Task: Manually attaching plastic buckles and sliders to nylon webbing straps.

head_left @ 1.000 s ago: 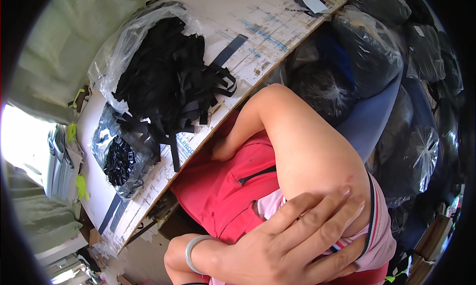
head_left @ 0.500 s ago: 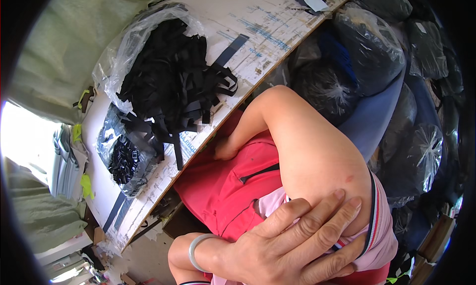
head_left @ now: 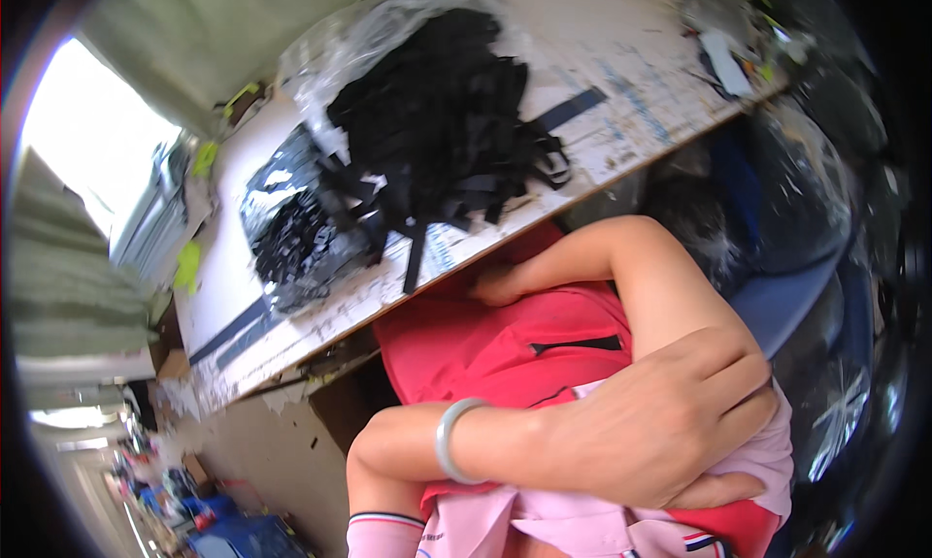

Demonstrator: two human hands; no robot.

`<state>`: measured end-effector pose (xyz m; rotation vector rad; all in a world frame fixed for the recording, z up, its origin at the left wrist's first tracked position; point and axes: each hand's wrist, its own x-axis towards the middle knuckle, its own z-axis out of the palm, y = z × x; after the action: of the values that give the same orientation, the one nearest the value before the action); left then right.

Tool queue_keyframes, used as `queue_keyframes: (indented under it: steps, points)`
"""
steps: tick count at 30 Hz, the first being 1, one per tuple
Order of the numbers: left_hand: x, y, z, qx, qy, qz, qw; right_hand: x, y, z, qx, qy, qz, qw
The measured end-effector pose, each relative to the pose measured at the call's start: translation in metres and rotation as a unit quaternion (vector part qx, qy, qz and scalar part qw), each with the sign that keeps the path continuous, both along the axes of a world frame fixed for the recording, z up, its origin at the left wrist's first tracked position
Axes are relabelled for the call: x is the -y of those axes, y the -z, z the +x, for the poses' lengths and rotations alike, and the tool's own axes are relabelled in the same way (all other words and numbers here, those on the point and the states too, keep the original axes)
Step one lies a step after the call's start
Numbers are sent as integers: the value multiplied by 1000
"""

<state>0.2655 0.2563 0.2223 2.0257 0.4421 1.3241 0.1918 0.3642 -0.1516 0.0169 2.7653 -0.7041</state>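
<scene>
My left hand (head_left: pixel 670 412), with a pale bangle (head_left: pixel 447 442) on its wrist, reaches across my body to my right upper arm (head_left: pixel 680 301). Its fingers curl over that arm by the pink sleeve (head_left: pixel 769 453), and their tips are hidden. Bent at the elbow, my right arm drops toward my lap. My right hand (head_left: pixel 497 284) rests on the red apron (head_left: pixel 485 349), close under the table edge; its fingers are hidden. On the table (head_left: pixel 573 141) lies a heap of black webbing straps (head_left: pixel 427 112) in a clear plastic bag (head_left: pixel 325 49).
Beside the straps sits a clear bag of small black pieces (head_left: pixel 296 233). Dark stuffed plastic bags (head_left: pixel 786 184) crowd the right side. Folded grey sheets (head_left: pixel 150 218) stand by the window. A green curtain (head_left: pixel 223 29) hangs behind the table.
My left hand has gone from lying with fingers stretched on my right upper arm to curling round it. The view has swung, so the table appears shifted and more floor shows at lower left.
</scene>
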Motion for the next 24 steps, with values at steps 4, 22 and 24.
queue_keyframes:
  steps: [4, 22, 24]
  points:
    - [-22, 8, 16, 60, 102, -83, 989, -2, 20, -5, 6, 56, 10, 998]
    - [-51, 41, 11, 122, 174, -311, 927, 7, 45, -51, -129, 177, -53, 974]
    - [-50, 45, 8, 162, 153, -313, 923, 9, 41, -53, -142, 171, -57, 973]
